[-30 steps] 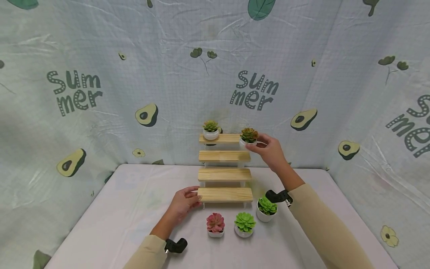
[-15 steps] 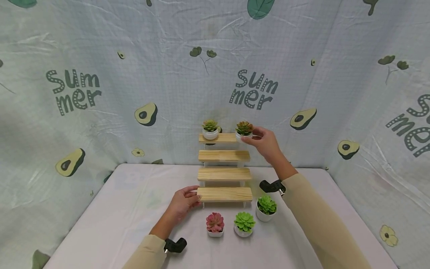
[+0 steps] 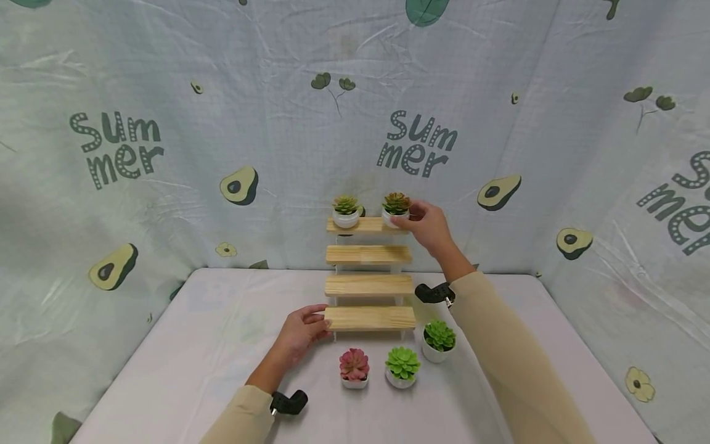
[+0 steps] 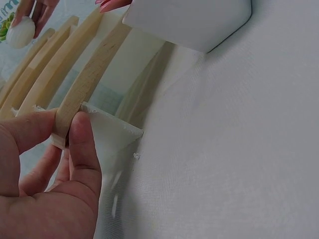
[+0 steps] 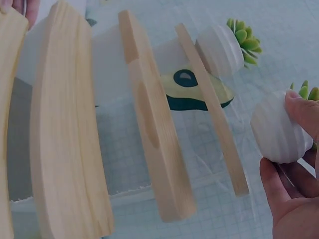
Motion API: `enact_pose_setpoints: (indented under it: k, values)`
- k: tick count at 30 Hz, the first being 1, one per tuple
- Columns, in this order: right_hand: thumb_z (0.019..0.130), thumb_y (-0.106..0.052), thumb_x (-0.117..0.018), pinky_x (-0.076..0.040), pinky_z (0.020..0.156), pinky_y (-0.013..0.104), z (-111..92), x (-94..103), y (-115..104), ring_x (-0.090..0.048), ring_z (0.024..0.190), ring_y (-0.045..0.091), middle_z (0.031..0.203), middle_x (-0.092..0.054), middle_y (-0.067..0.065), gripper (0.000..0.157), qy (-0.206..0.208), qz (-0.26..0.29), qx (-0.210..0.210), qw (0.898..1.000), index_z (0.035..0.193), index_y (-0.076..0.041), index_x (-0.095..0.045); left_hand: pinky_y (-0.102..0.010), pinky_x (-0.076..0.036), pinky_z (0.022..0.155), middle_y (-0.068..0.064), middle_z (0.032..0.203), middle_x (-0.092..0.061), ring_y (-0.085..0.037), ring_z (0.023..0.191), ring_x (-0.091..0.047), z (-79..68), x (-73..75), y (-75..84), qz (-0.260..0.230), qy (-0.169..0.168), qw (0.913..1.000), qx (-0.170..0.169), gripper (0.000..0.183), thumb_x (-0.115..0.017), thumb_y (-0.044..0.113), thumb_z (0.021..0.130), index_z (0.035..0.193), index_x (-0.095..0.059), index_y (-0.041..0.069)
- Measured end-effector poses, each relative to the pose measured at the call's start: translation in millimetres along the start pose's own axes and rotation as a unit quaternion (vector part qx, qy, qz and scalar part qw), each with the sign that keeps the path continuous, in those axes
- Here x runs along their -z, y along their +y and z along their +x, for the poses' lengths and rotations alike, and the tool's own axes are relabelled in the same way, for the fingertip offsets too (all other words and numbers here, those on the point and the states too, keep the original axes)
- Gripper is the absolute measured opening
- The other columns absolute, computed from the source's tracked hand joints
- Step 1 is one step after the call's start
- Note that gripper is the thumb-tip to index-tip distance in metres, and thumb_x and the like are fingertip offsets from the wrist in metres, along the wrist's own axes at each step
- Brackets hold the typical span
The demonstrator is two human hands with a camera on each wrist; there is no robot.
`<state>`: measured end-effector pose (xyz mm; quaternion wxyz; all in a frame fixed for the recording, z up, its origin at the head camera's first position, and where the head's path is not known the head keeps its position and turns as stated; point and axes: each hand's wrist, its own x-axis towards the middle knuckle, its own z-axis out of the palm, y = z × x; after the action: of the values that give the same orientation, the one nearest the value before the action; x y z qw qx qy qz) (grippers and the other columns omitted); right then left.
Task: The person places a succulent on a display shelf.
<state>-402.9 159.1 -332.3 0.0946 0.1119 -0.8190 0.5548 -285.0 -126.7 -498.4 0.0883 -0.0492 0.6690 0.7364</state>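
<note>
A wooden tiered shelf stand (image 3: 370, 317) rises at the middle of the table. My left hand (image 3: 302, 333) pinches the left end of its lowest board, thumb and fingers around the edge in the left wrist view. My right hand (image 3: 429, 228) grips the white pot of a succulent (image 3: 396, 203) with reddish-brown tips, at the top board's right end. In the right wrist view a gap shows between this pot (image 5: 279, 128) and the top board (image 5: 213, 109). A second potted succulent (image 3: 346, 211), yellow-green, sits on that board's left end.
In front of the stand are a pink potted succulent (image 3: 354, 368) and a bright green one (image 3: 402, 367). Another green one (image 3: 438, 340) stands by the stand's right front, under my right forearm. A printed curtain (image 3: 299, 142) hangs close behind the stand.
My right hand has carried the reddish-brown succulent leftward, from beyond the top board's right end to over it. The left hand keeps its grip on the lowest board.
</note>
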Motion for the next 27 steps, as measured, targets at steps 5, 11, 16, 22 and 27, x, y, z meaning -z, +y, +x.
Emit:
enact_pose_setpoints:
  k: [5, 11, 16, 22, 27]
  values:
    - [0.076, -0.035, -0.078, -0.052, 0.089, 0.04, 6.9, -2.5, -1.9, -0.058, 0.108, 0.021, 0.118, -0.061, 0.007, 0.054, 0.001, -0.003, -0.008, 1.0, 0.122, -0.014, -0.059, -0.034, -0.058, 0.076, -0.015, 0.103, -0.063, -0.02, 0.084, -0.065, 1.2, 0.6, 0.1, -0.004, 0.004, 1.0, -0.001, 0.044, -0.064, 0.0, 0.086, 0.128, -0.053, 0.002]
    - [0.075, -0.038, -0.078, -0.05, 0.089, 0.041, 13.4, -4.0, 2.5, -0.056, 0.109, 0.023, 0.118, -0.06, 0.007, 0.052, 0.004, -0.027, -0.03, 0.999, 0.117, -0.013, -0.06, -0.034, -0.058, 0.075, -0.014, 0.1, -0.063, -0.019, 0.083, -0.065, 3.0, 0.2, -2.4, -0.009, 0.002, 0.9999, -0.008, 0.043, -0.064, -0.001, 0.085, 0.127, -0.053, 0.001]
    - [0.075, -0.038, -0.078, -0.05, 0.089, 0.042, 15.5, -6.7, 3.8, -0.056, 0.108, 0.023, 0.118, -0.06, 0.008, 0.055, 0.005, -0.027, -0.034, 0.999, 0.12, -0.013, -0.06, -0.034, -0.059, 0.075, -0.014, 0.099, -0.064, -0.019, 0.083, -0.065, 3.1, 0.4, -3.7, -0.013, 0.0, 0.9998, -0.012, 0.043, -0.064, -0.002, 0.085, 0.127, -0.053, 0.001]
    - [0.075, -0.038, -0.078, -0.051, 0.087, 0.04, 17.7, -10.3, 6.7, -0.058, 0.105, 0.022, 0.116, -0.061, 0.007, 0.055, 0.007, -0.027, -0.029, 0.999, 0.12, -0.013, -0.06, -0.034, -0.058, 0.076, -0.014, 0.101, -0.064, -0.019, 0.083, -0.065, 3.9, 0.9, -4.0, -0.012, -0.004, 0.9998, -0.013, 0.044, -0.065, 0.0, 0.085, 0.128, -0.052, 0.0]
    - [0.074, -0.039, -0.079, -0.052, 0.087, 0.038, 19.8, -12.2, 9.3, -0.059, 0.107, 0.021, 0.118, -0.062, 0.007, 0.058, 0.003, -0.029, -0.029, 0.999, 0.123, -0.014, -0.06, -0.034, -0.058, 0.076, -0.014, 0.101, -0.064, -0.019, 0.083, -0.065, 3.1, 0.8, -3.3, -0.011, -0.003, 0.9999, -0.011, 0.045, -0.064, 0.0, 0.086, 0.129, -0.051, 0.0]
